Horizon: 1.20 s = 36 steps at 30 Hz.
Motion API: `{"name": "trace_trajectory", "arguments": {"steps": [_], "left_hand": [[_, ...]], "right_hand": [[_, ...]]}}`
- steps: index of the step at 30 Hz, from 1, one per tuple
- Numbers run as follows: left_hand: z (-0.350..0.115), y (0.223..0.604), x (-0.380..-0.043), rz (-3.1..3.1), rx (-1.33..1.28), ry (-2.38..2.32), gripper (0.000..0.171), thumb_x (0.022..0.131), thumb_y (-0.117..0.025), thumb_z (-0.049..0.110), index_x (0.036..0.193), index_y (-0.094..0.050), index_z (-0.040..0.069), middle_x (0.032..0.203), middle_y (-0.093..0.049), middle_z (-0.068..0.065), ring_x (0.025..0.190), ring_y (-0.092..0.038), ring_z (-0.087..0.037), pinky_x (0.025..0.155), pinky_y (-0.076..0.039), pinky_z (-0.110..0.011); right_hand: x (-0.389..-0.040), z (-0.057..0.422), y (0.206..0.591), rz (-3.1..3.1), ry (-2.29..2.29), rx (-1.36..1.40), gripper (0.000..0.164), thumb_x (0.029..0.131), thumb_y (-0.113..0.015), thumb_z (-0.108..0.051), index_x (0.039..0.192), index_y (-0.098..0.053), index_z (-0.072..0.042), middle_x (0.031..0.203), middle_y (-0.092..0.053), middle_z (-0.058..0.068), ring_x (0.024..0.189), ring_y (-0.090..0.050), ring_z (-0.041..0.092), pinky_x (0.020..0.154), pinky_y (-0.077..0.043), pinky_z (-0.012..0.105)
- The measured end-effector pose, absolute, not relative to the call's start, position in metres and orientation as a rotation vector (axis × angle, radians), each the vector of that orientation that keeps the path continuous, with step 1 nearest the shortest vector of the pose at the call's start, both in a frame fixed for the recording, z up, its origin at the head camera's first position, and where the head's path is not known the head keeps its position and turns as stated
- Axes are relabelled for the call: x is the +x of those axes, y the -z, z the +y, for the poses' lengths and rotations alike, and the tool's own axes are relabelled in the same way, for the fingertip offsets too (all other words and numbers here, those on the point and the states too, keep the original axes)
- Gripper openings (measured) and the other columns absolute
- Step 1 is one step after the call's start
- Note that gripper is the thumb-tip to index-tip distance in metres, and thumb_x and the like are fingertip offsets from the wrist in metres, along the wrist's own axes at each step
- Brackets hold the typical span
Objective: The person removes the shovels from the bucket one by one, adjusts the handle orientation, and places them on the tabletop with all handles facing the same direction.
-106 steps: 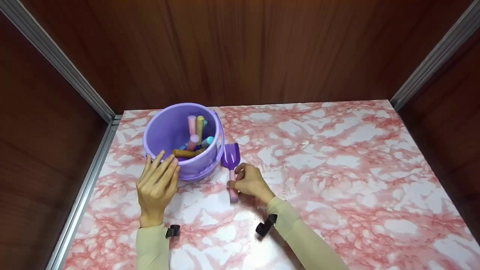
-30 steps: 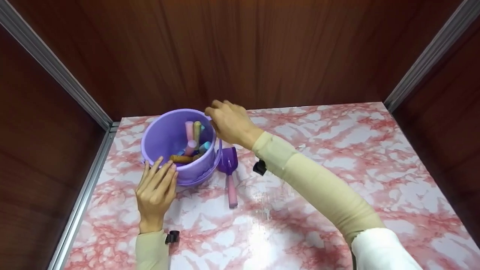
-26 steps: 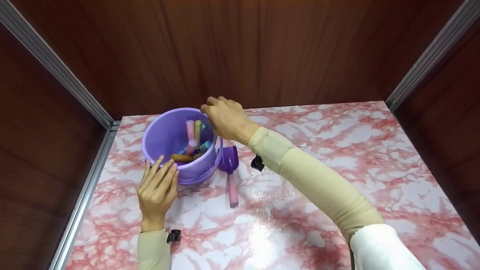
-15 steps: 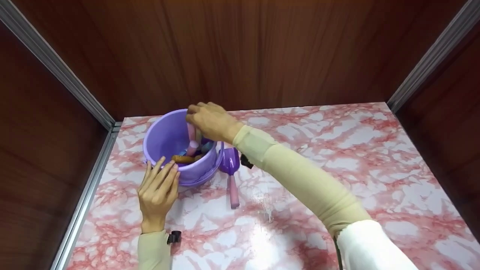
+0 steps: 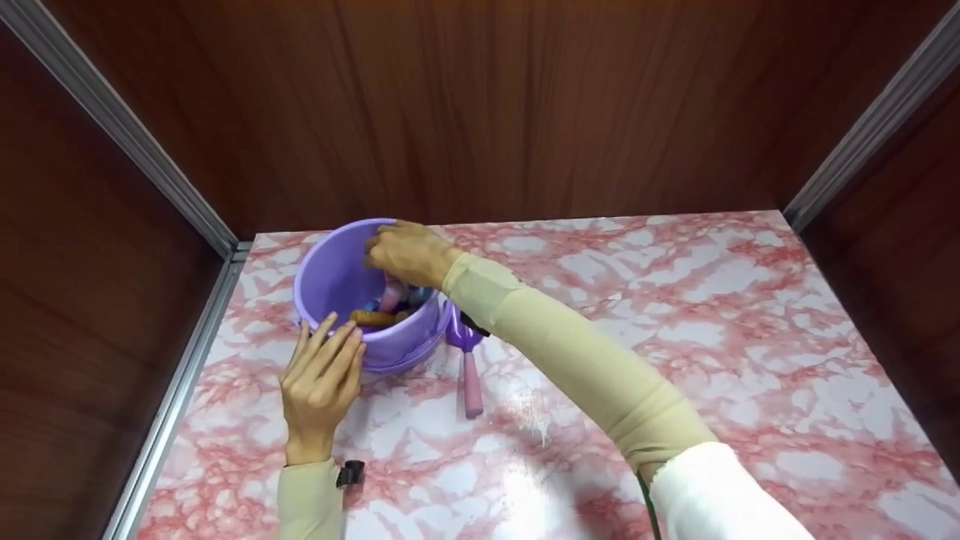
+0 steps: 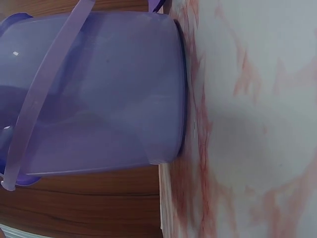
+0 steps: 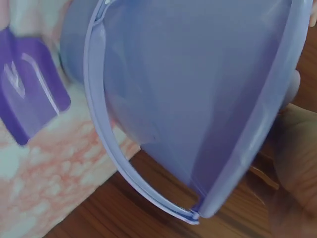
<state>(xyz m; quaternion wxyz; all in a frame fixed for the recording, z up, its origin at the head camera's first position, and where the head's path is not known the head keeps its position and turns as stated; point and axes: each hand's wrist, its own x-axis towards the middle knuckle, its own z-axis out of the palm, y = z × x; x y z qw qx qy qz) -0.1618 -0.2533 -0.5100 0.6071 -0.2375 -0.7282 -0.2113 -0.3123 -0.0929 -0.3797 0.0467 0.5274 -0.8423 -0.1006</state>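
Observation:
A purple toy bucket (image 5: 390, 351) stands at the left, holding several coloured handles, among them a brown one (image 5: 373, 318) and a pink one (image 5: 391, 297). My left hand (image 5: 319, 386) rests its extended fingers on the near rim; the left wrist view has only the bucket wall (image 6: 109, 94). My right hand (image 5: 411, 251) reaches over the far right rim into the bucket, bent fingers covering the upper handles. In the right wrist view, the bucket wall (image 7: 188, 84) partly hides this hand (image 7: 297, 168); I cannot tell whether it grips a handle.
A purple toy shovel (image 5: 472, 382) with a pink handle lies right of the bucket; its blade (image 7: 34, 89) shows in the right wrist view. The bucket's bail (image 7: 124, 163) hangs down its side. Dark wood panels (image 5: 525, 112) bound the marbled table (image 5: 675, 360).
My right hand has let go of the shovel on the table, risen to the bucket's far rim, then moved left and down into the bucket. The left hand has stayed on the rim.

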Motion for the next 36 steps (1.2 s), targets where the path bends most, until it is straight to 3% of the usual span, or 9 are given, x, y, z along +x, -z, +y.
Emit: {"name": "trace_trajectory", "arguments": {"steps": [12,19,22,28,36], "left_hand": [[-0.253,0.511,-0.161,-1.709,-0.556,0.488,0.016,0.1,-0.076,0.013,0.108,-0.084,0.002,0.11,-0.082,-0.014,0.103,-0.078,-0.044,0.103,-0.056,-0.069],[-0.255,0.511,-0.161,-1.722,-0.55,0.489,0.016,0.1,-0.075,0.013,0.109,-0.084,0.002,0.111,-0.082,-0.014,0.105,-0.077,-0.044,0.104,-0.055,-0.07],[-0.255,0.512,-0.16,-1.721,-0.551,0.487,0.016,0.1,-0.075,0.012,0.109,-0.084,0.002,0.111,-0.082,-0.014,0.105,-0.077,-0.044,0.103,-0.055,-0.07],[-0.255,0.513,-0.159,-1.72,-0.553,0.483,0.016,0.1,-0.075,0.013,0.108,-0.084,0.001,0.111,-0.082,-0.013,0.104,-0.078,-0.044,0.103,-0.056,-0.07],[-0.256,0.512,-0.161,-1.709,-0.556,0.483,0.016,0.1,-0.076,0.012,0.108,-0.084,0.001,0.111,-0.082,-0.013,0.104,-0.078,-0.044,0.102,-0.056,-0.071]], "right_hand": [[-0.316,-0.099,0.4,-2.557,0.511,1.576,0.025,0.104,-0.059,-0.02,0.115,-0.082,-0.025,0.126,-0.076,-0.003,0.125,-0.059,0.025,0.11,-0.047,0.043],[-0.308,-0.108,0.404,-2.568,0.678,1.513,0.031,0.108,-0.05,-0.026,0.118,-0.079,-0.026,0.134,-0.071,-0.007,0.139,-0.05,0.022,0.131,-0.026,0.05],[-0.306,-0.112,0.406,-2.557,0.737,1.511,0.034,0.11,-0.046,-0.025,0.119,-0.079,-0.026,0.135,-0.071,-0.008,0.142,-0.049,0.02,0.133,-0.023,0.05],[-0.303,-0.115,0.408,-2.564,0.759,1.51,0.035,0.11,-0.046,-0.024,0.121,-0.079,-0.026,0.13,-0.074,-0.006,0.136,-0.054,0.018,0.13,-0.028,0.046],[-0.297,-0.118,0.395,-2.633,0.715,1.513,0.027,0.106,-0.057,-0.03,0.121,-0.078,-0.025,0.127,-0.076,0.001,0.125,-0.061,0.022,0.11,-0.046,0.039]]}}
